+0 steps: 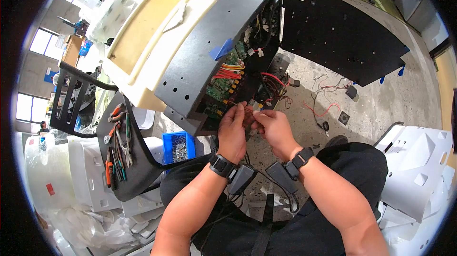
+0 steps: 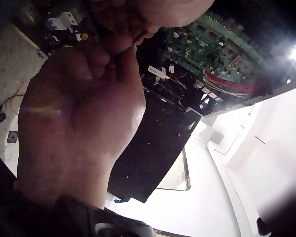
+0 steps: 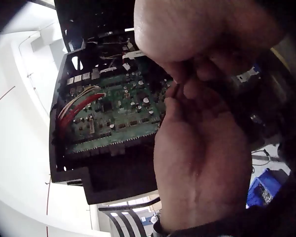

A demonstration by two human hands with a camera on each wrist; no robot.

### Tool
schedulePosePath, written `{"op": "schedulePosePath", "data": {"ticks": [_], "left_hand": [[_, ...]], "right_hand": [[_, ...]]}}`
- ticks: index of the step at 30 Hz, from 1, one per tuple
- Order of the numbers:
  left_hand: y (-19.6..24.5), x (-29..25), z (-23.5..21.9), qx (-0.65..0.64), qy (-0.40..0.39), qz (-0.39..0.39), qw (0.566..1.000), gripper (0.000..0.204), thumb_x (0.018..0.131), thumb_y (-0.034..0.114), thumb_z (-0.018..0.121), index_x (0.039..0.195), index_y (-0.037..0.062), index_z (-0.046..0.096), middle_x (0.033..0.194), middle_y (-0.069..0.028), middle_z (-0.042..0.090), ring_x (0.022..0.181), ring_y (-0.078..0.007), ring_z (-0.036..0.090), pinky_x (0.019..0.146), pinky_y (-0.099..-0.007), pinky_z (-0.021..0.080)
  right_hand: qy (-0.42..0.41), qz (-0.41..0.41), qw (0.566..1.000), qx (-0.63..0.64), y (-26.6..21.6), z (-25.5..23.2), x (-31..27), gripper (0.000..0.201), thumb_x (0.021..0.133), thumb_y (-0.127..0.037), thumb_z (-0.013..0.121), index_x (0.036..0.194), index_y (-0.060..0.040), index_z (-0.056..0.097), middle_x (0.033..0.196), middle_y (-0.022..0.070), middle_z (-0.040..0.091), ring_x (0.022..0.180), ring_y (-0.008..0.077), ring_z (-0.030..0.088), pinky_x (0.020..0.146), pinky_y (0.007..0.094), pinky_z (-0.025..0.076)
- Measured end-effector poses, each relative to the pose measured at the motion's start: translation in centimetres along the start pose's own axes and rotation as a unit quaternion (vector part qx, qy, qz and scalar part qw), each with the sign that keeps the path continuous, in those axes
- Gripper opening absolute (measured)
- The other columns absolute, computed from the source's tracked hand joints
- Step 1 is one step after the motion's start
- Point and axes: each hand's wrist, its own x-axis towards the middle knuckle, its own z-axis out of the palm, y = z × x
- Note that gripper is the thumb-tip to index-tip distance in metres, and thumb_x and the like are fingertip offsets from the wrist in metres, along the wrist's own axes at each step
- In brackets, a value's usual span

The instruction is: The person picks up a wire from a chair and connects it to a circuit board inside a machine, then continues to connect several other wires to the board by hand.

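Note:
In the head view both hands meet at the lower front of an open dark metal housing point(image 1: 204, 41). The left hand point(image 1: 232, 134) pinches a thin reddish wire point(image 1: 248, 109) between thumb and fingers. Close beside it, the right hand point(image 1: 276, 130) pinches the same wire, fingertips nearly touching the left ones. Behind the hands are a green circuit board point(image 1: 220, 89) and red wires point(image 1: 273, 79). The left wrist view shows the left hand point(image 2: 84, 108) with fingers curled; the right wrist view shows the right hand point(image 3: 202, 148) likewise. Fingers hide the wire's ends.
A black panel point(image 1: 338, 37) extends from the housing at right. Loose wires point(image 1: 323, 108) lie on the floor. Pliers and screwdrivers point(image 1: 116, 146) rest on a dark chair seat at left, near a blue bin point(image 1: 166, 149) of small parts. White shells point(image 1: 414, 170) stand at right.

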Motion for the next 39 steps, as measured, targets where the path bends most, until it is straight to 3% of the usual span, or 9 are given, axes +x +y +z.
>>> {"op": "schedulePosePath", "data": {"ticks": [6,12,14,17,26,33,35,36,39], "left_hand": [[-0.2,-0.1,-0.2,-0.021,-0.009,0.006,1.000,0.027,0.094,0.025,0.046,0.110,0.0024,0.049,0.095,-0.0054,0.056,0.080,-0.0135,0.053,0.069,-0.0268,0.043],[0.1,-0.3,0.3,-0.038,-0.011,0.021,0.999,0.026,0.095,0.023,0.045,0.109,0.0025,0.050,0.095,-0.0051,0.057,0.084,-0.0131,0.054,0.074,-0.0273,0.043],[0.0,-0.2,0.3,-0.040,-0.011,0.035,0.999,0.024,0.095,0.022,0.045,0.107,0.0026,0.052,0.093,-0.0044,0.058,0.083,-0.0120,0.054,0.075,-0.0267,0.043],[0.0,-0.2,0.3,-0.054,-0.013,0.037,0.998,0.024,0.095,0.022,0.044,0.109,0.0026,0.052,0.093,-0.0049,0.058,0.087,-0.0118,0.053,0.077,-0.0264,0.043],[0.4,-0.8,-0.1,-0.054,-0.019,0.020,0.998,0.029,0.095,0.023,0.043,0.113,0.0021,0.050,0.095,-0.0066,0.060,0.085,-0.0120,0.054,0.076,-0.0255,0.042],[0.1,-0.8,0.2,-0.064,0.008,0.013,0.998,0.029,0.096,0.026,0.042,0.112,0.0029,0.049,0.098,-0.0077,0.061,0.086,-0.0124,0.055,0.074,-0.0253,0.042],[0.3,-0.7,0.4,-0.067,0.004,0.023,0.997,0.029,0.096,0.026,0.042,0.111,0.0032,0.048,0.100,-0.0077,0.061,0.086,-0.0124,0.055,0.074,-0.0254,0.042],[0.5,-0.8,0.5,-0.054,0.002,0.013,0.998,0.028,0.096,0.026,0.041,0.111,0.0035,0.047,0.104,-0.0087,0.059,0.094,-0.0154,0.054,0.080,-0.0285,0.041],[0.3,-0.7,0.5,-0.040,-0.001,0.001,0.999,0.028,0.096,0.027,0.041,0.111,0.0037,0.045,0.111,-0.0096,0.057,0.102,-0.0184,0.053,0.086,-0.0319,0.041]], "right_hand": [[-0.062,0.057,0.995,0.050,0.5,-0.8,0.2,0.023,0.089,-0.023,0.053,0.086,-0.0023,0.062,0.069,0.0003,0.059,0.058,0.0053,0.045,0.050,0.0204,0.035],[-0.011,-0.125,0.963,-0.238,0.7,-1.1,0.2,0.021,0.088,-0.019,0.054,0.085,-0.0016,0.065,0.074,0.0064,0.063,0.062,0.0130,0.055,0.055,0.0257,0.042],[0.065,-0.301,0.898,-0.315,1.3,-1.0,0.4,0.015,0.083,-0.016,0.060,0.083,-0.0020,0.065,0.075,0.0121,0.062,0.065,0.0236,0.060,0.058,0.0315,0.045],[0.067,-0.381,0.843,-0.374,0.7,-1.1,0.3,0.014,0.077,-0.016,0.064,0.085,-0.0041,0.066,0.076,0.0141,0.061,0.069,0.0304,0.059,0.061,0.0356,0.046],[0.059,-0.453,0.763,-0.457,1.1,-0.7,-0.4,0.015,0.073,-0.018,0.065,0.085,-0.0100,0.067,0.077,0.0079,0.058,0.076,0.0285,0.057,0.065,0.0372,0.048],[0.027,-0.359,0.835,-0.416,1.7,-0.7,-0.2,0.017,0.075,-0.018,0.066,0.089,-0.0072,0.066,0.077,0.0078,0.059,0.070,0.0237,0.058,0.061,0.0337,0.048],[-0.003,-0.169,0.975,-0.144,2.1,-0.7,0.4,0.020,0.078,-0.019,0.065,0.087,-0.0010,0.065,0.077,0.0082,0.063,0.064,0.0180,0.057,0.059,0.0307,0.046],[-0.001,-0.170,0.975,-0.144,1.6,-0.6,0.2,0.020,0.078,-0.019,0.065,0.087,-0.0010,0.065,0.077,0.0082,0.063,0.064,0.0180,0.057,0.059,0.0307,0.046],[-0.041,-0.002,0.999,-0.013,0.6,-0.5,-0.4,0.025,0.081,-0.021,0.064,0.086,0.0040,0.064,0.074,0.0085,0.064,0.061,0.0152,0.057,0.058,0.0299,0.045]]}}
